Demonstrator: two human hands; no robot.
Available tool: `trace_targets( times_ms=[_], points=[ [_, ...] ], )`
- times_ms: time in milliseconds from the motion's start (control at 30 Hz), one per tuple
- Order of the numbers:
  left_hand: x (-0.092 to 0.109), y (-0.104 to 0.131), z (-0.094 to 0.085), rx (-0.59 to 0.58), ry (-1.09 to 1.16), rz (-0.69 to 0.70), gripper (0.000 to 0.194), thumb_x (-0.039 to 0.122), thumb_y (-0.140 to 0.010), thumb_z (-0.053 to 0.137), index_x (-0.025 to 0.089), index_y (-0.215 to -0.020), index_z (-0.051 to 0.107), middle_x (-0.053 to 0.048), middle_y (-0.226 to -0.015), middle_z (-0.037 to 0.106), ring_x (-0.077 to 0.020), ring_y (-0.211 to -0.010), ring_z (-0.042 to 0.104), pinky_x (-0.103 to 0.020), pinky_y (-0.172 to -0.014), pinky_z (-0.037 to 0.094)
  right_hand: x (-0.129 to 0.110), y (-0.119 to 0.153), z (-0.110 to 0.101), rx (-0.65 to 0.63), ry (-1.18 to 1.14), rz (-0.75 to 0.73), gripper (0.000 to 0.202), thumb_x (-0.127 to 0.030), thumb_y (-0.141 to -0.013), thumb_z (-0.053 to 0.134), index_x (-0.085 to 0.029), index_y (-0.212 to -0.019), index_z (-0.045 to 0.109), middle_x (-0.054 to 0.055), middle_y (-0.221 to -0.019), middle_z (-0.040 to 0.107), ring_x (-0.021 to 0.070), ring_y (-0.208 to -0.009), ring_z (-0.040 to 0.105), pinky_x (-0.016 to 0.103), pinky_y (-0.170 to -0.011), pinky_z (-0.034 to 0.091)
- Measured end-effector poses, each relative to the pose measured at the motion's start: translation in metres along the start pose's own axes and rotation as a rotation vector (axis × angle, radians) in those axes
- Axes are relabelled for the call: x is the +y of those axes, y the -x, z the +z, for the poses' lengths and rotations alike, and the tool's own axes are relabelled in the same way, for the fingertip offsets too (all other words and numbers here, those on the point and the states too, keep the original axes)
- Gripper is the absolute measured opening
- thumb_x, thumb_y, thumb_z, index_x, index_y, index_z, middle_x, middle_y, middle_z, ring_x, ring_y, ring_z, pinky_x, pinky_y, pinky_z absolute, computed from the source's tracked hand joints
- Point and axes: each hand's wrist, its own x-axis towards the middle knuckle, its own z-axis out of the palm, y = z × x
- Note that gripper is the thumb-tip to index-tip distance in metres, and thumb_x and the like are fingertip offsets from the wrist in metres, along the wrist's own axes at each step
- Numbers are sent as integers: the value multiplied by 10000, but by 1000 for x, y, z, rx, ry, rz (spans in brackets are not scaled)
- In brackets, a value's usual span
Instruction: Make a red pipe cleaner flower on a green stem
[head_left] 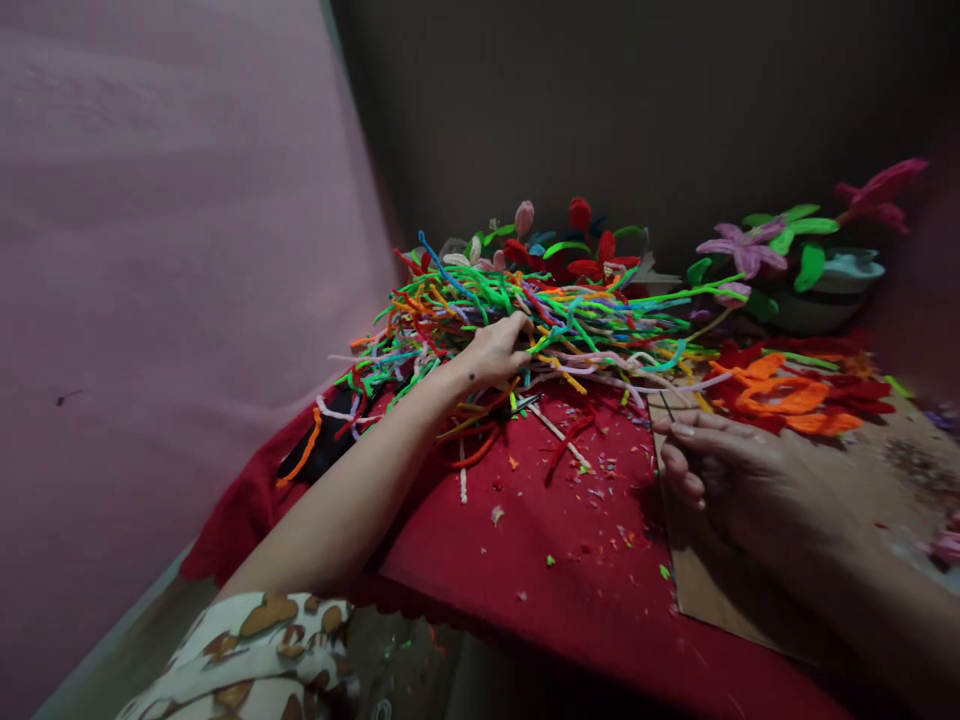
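Observation:
A large heap of multicoloured fuzzy stems [600,310] lies across the back of the red cloth. My left hand [499,350] reaches into the front of this heap; its fingertips are partly hidden among the stems, and I cannot make out what they hold. Over the edge of a brown board, my right hand [712,455] pinches a thin dark stem [667,406] between thumb and forefinger. Orange fuzzy petals [787,392] lie just beyond my right hand. Loose red and white stems [559,435] are on the cloth between my hands.
The brown board [720,590] lies at the right on the red cloth [510,570], which is strewn with small fuzzy scraps. Fuzzy flowers [742,245] and a pale pot [832,295] stand behind. A pink wall [172,250] borders the left side.

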Motion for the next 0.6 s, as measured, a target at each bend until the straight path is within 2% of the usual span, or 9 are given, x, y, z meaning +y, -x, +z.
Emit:
trace_targets(
  times_ms=[133,200,267,367,467,533,600],
  points=[
    [12,12,-5,-23,-153,-3,260,198,-741,521,154,-994,564,-113,-1040,561,-257,-970,528,-493,-859,376,-3,4,4,2,9,7,187,-269,-608,708,-168,-704,583,-9,-488,537,71,-355,409,159,-312,307],
    [22,18,-8,-25,-265,0,185,215,-768,491,150,-897,607,-124,-1016,555,-280,-973,520,-528,-855,346,-4,5,4,1,15,-2,195,-274,-611,706,-169,-710,575,-14,-485,530,72,-359,410,159,-314,308],
    [32,25,-8,-59,-321,23,193,233,-793,461,140,-790,630,-128,-965,570,-280,-959,529,-508,-860,342,-4,5,3,-18,14,-2,190,-277,-630,697,-168,-725,574,-17,-495,527,70,-367,408,160,-319,310],
    [42,31,0,-256,-262,88,203,263,-788,485,154,-727,646,-85,-803,620,-208,-804,586,-360,-791,412,-2,3,1,-58,4,-24,168,-260,-662,685,-165,-746,575,-17,-515,528,67,-388,414,155,-328,314],
    [42,28,15,-313,-212,121,213,197,-789,456,175,-890,642,-66,-838,656,-178,-766,609,-274,-700,443,1,1,0,-74,-20,-35,154,-246,-667,685,-161,-737,577,-22,-505,525,64,-383,416,155,-331,320],
    [40,21,22,-291,-192,133,322,124,-773,428,163,-1053,582,-81,-954,657,-186,-852,612,-267,-725,450,2,0,-1,-66,-30,-31,154,-241,-661,687,-163,-733,575,-24,-497,529,64,-369,412,160,-328,320],
    [38,12,25,-263,-167,143,397,87,-749,430,150,-1129,525,-87,-1033,644,-187,-927,601,-259,-769,451,3,-1,-2,-54,-31,-43,147,-233,-664,681,-165,-741,576,-22,-505,540,67,-371,418,164,-327,318]
  ],
)
